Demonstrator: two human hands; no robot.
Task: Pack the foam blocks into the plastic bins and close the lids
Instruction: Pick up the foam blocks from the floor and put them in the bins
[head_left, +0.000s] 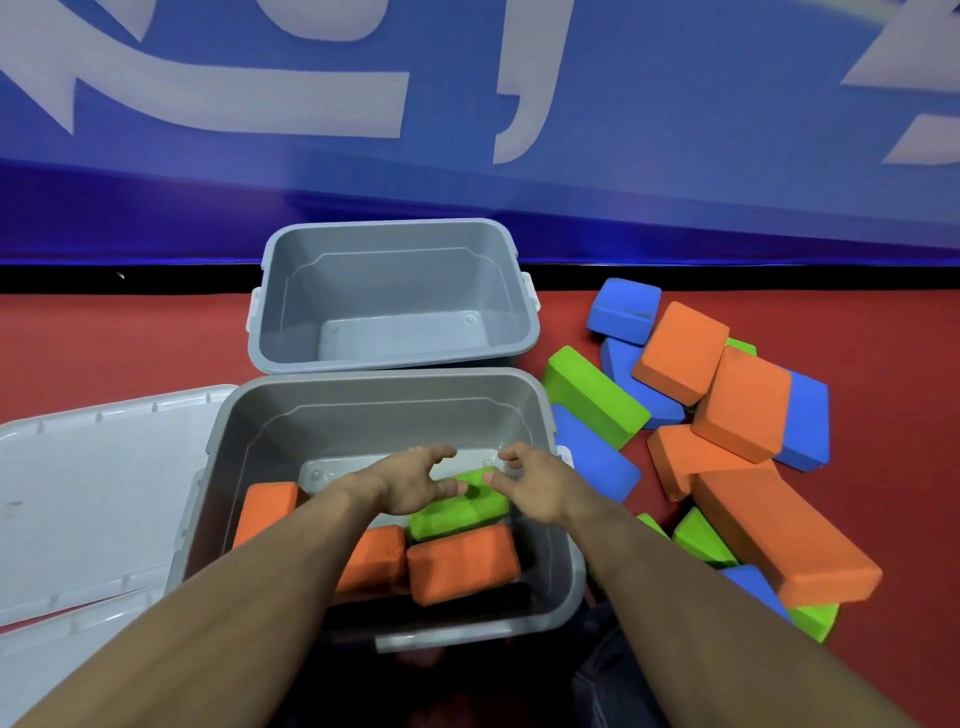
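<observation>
1. Two grey plastic bins stand on the red floor (130, 338), one behind the other: the near bin (550, 582) and the far bin (395, 234), which holds nothing.
2. Inside the near bin lie a green block (457, 512) and three orange blocks: one at the left wall (265, 512), one in the middle partly under the left forearm (376, 558), and one at the front right (462, 564).
3. The left hand (410, 480) and right hand (540, 486) both reach into the near bin over the green block; their fingers are spread and relaxed, grasping nothing, with the thumbs just above the block.
4. A white lid (93, 499) lies flat on the floor, touching the near bin's left side.
5. A loose pile of foam blocks (727, 431) in blue, orange and green lies on the floor to the right of both bins.
6. A blue banner (675, 130) with white markings runs along the back.
</observation>
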